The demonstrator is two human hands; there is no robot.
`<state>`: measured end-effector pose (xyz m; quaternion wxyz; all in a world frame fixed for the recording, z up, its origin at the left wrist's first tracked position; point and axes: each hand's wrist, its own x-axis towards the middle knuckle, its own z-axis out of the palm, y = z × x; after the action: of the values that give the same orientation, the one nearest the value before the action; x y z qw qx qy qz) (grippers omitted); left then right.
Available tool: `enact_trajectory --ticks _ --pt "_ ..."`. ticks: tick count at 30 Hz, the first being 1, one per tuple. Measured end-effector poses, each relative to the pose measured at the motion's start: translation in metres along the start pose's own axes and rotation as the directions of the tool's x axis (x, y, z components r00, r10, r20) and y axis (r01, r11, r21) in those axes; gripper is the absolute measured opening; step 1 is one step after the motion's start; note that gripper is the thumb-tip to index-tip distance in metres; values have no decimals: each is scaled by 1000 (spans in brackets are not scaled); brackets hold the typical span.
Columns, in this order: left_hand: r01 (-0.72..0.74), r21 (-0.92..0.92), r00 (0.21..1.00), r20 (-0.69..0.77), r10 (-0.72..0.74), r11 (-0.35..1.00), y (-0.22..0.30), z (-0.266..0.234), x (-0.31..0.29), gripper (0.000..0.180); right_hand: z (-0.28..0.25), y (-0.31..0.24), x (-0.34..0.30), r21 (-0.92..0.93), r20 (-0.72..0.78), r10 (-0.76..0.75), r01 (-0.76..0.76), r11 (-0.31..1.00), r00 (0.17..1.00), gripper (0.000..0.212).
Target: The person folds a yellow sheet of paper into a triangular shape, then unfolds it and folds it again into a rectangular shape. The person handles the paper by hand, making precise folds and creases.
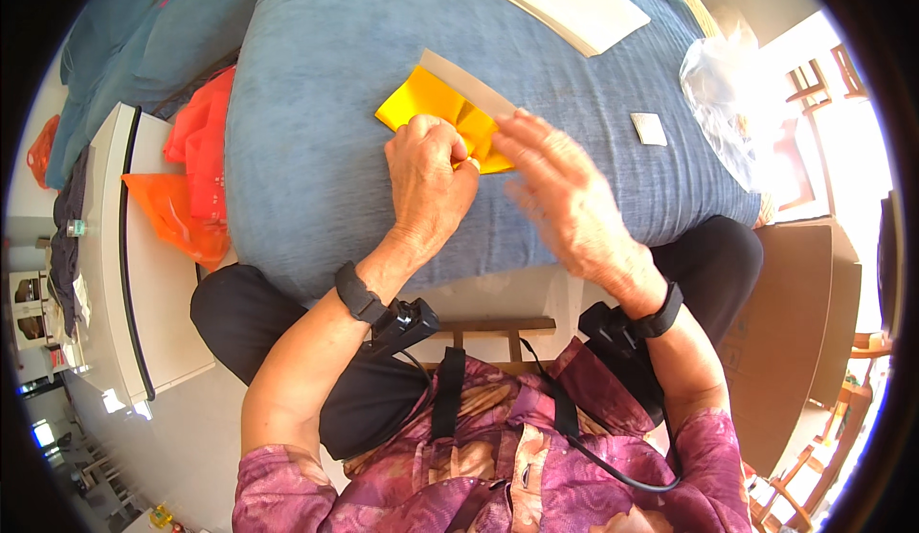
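Note:
A shiny yellow sheet of paper (413, 98), with a pale strip along its far edge, lies creased on the blue cloth in front of me. My left hand (430, 164) is closed in a pinch on the sheet's near edge, and the paper puckers beside its fingers. At the sheet's right end is my right hand (565, 193), slightly blurred, its fingers stretched out and nothing visible in them. Whether its fingertips touch the paper I cannot tell. Both wrists wear black straps with small devices.
A stack of cream sheets (565, 1) lies at the far right of the blue cloth (316, 102). Right of my hands are a small white square (649, 129) and a clear plastic bag (723, 102). An orange bag (182, 212) hangs at left; a cardboard box (780, 341) stands at right.

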<state>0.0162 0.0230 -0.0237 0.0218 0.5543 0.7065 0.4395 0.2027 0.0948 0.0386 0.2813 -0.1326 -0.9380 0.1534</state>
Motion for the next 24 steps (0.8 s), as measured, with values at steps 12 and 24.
enact_trajectory --ticks 12,24 --pt "-25 -136 997 70 35 990 -12 -11 5 21 27 6 -15 -115 262 59 -29 993 963 78" --pt "20 -258 991 132 14 966 -15 -19 2 21 31 9 -18 -124 253 65 -34 992 965 77"
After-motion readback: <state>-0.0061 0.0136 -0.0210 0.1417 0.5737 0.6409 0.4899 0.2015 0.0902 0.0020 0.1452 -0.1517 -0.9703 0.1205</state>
